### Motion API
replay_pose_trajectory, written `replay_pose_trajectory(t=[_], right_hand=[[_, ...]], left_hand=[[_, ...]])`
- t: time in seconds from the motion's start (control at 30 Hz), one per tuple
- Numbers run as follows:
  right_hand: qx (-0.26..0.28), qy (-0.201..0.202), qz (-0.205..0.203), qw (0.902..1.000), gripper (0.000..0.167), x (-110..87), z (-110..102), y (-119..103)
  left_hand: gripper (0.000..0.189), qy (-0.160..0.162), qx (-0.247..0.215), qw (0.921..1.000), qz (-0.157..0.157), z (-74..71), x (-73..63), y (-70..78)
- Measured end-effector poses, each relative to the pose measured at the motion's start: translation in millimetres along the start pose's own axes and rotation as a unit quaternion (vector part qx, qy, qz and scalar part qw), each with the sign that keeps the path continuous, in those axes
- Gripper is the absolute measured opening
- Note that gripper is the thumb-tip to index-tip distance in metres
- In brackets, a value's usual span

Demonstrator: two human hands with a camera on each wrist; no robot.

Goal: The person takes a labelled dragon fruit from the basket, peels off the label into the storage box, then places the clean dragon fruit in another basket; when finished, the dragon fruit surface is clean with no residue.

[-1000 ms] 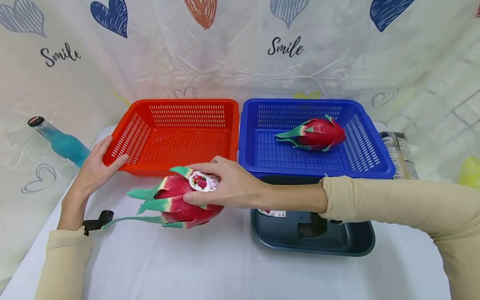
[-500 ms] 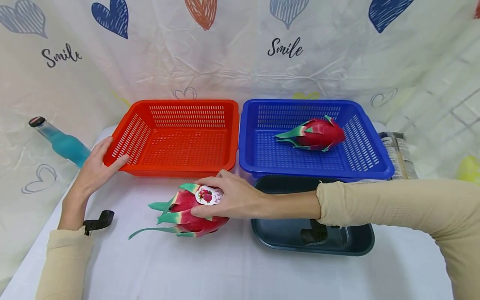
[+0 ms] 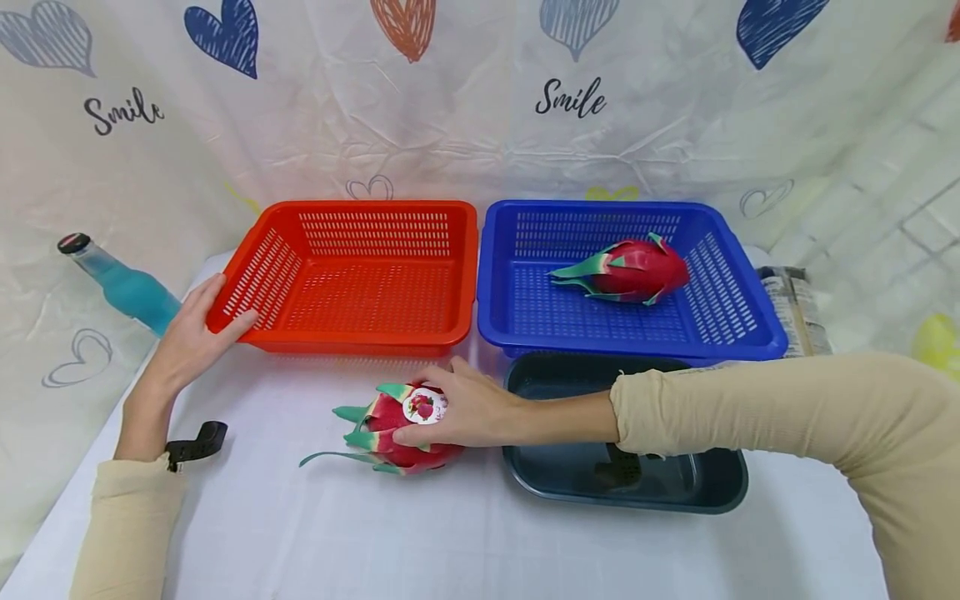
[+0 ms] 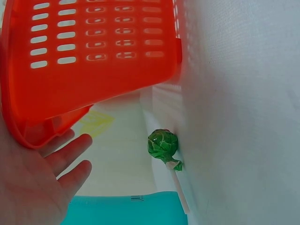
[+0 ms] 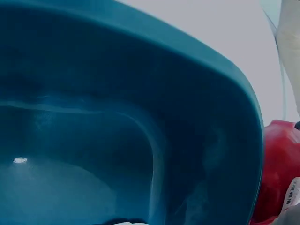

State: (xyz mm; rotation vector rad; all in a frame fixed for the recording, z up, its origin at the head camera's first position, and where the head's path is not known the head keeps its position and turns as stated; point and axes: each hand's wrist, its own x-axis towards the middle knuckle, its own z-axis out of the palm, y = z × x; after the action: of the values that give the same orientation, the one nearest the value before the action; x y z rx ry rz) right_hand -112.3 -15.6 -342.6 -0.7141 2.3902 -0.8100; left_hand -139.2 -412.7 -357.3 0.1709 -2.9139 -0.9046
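Observation:
My right hand (image 3: 476, 410) holds a red dragon fruit (image 3: 431, 457) with green-tipped scales and a white round sticker, left of the dark tray (image 3: 626, 502). Whether the fruit touches the table is unclear. In the right wrist view the dragon fruit (image 5: 280, 159) shows beyond the tray's rim. My left hand (image 3: 191, 333) rests at the front left corner of the red basket (image 3: 360, 342), its thumb by the front rim. The left wrist view shows its fingers extended and spread outside the basket. A second dragon fruit (image 3: 648, 268) lies in the blue basket (image 3: 637, 343).
A bottle of blue liquid (image 3: 135, 292) stands left of the red basket. A green-wrapped lollipop (image 4: 162, 144) lies near it on the white table (image 3: 360, 542). Right of the blue basket is a printed packet (image 3: 797, 312). A patterned curtain (image 3: 465, 108) hangs behind.
My right hand has moved the dragon fruit rightward and slightly toward me, away from the red basket and closer to the dark tray. My left hand has stayed at the basket corner.

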Motion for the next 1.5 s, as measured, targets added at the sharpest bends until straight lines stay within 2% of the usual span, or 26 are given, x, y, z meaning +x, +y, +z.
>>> replay_pose_trajectory(t=[0.4,0.9,1.03,1.13,1.23,1.3,1.4,1.5], right_hand=[[-0.013,-0.019,0.015,0.9996,0.083,-5.4,3.1,-1.8],[-0.007,-0.026,0.005,0.9996,0.095,-7.0,3.4,-1.5],[0.004,-0.03,0.004,0.9995,0.098,-7.8,3.6,-0.9],[0.012,-0.034,-0.002,0.9994,0.099,-9.6,3.5,-0.1],[0.011,-0.033,-0.01,0.9993,0.1,-12.1,1.5,-0.3],[0.011,-0.03,-0.014,0.9994,0.1,-14.3,-1.4,-1.0],[0.016,-0.024,-0.02,0.9994,0.101,-19.0,-7.8,-3.3],[0.017,-0.019,-0.029,0.9993,0.101,-25.0,-14.6,-5.0]], left_hand=[[0.091,-0.009,0.007,0.9999,-0.01,-1.3,-0.2,1.5],[0.091,-0.002,-0.002,0.9999,0.01,-2.8,-2.0,1.1],[0.089,0.038,0.018,0.9984,0.039,-3.9,-2.4,5.3],[0.086,0.077,0.01,0.9946,0.07,-6.4,-7.3,18.8],[0.082,0.077,-0.031,0.9902,0.113,-8.5,-17.5,45.2],[0.084,0.056,-0.053,0.986,0.148,-6.9,-27.1,66.4],[0.091,0.011,-0.061,0.9749,0.214,-1.0,-40.3,94.2],[0.099,-0.044,-0.062,0.9636,0.256,6.1,-50.5,112.8]])
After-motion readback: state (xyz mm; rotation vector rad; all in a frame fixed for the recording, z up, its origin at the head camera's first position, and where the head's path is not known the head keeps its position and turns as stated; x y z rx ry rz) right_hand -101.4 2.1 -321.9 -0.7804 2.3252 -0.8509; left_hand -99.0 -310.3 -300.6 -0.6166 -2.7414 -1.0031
